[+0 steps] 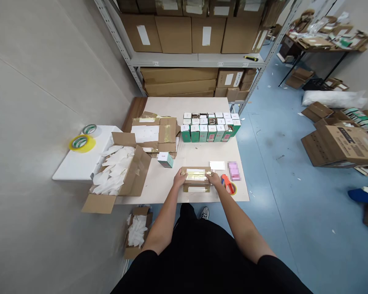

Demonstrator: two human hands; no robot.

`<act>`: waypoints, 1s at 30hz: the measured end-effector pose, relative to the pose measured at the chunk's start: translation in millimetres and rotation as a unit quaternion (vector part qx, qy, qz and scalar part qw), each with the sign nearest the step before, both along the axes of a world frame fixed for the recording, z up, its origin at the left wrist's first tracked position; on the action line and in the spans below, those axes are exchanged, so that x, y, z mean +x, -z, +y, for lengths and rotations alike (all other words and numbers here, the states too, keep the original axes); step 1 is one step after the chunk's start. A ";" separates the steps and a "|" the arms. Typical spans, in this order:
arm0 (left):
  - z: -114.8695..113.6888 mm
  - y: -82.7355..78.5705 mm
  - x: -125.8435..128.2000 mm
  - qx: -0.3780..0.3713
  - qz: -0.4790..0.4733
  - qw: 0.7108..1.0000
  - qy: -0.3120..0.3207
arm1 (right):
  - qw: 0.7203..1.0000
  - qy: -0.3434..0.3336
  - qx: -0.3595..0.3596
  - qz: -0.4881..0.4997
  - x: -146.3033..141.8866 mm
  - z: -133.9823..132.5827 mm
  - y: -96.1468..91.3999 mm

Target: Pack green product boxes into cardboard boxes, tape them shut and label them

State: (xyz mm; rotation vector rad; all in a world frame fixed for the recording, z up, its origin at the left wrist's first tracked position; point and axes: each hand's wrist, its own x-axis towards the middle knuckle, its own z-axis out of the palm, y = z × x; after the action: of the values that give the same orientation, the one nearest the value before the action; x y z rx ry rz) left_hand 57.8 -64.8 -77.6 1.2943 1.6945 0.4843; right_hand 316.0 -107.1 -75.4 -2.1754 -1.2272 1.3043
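Note:
A small cardboard box [196, 182] with clear tape and white labels lies at the front of the table. My left hand [179, 178] grips its left end, and my right hand [214, 179] grips its right end. Just right of my right hand sits an orange-red tape dispenser [228, 183] with a roll of yellowish tape. A white card [217, 165] and a pinkish, pixelated item [234, 171] lie near it. Beyond my left hand, a single green-and-white box [165, 159] stands on the table.
Rows of green-and-white boxes [203, 132] fill the table's back right. Flattened cardboard [167, 134] lies at back left. An open carton [138, 173] of white paper overhangs the left side, near tape rolls [82, 143]. Behind rises a shelf [178, 60] of cartons.

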 end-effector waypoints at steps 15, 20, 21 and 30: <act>-8.0 -11.3 -0.8 0.063 -0.099 0.990 -0.078 | 0.978 0.077 0.140 0.136 -0.5 -12.1 8.1; -31.5 20.5 -2.2 -0.034 0.022 0.999 -0.031 | 0.995 0.056 0.016 0.078 1.1 -24.6 28.2; -31.7 22.7 -3.3 -0.030 0.023 0.999 -0.024 | 0.995 0.062 0.024 0.079 2.0 -24.9 29.7; -2.6 9.7 8.8 -0.065 0.040 0.997 -0.029 | 0.966 0.108 0.079 0.221 -6.0 -7.8 7.6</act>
State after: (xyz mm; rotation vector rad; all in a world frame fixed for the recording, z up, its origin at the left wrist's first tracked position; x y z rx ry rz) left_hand 66.6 -67.4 -87.4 1.1864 1.8043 0.3532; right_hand 310.0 -114.9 -83.0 -1.7239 -0.8588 1.4391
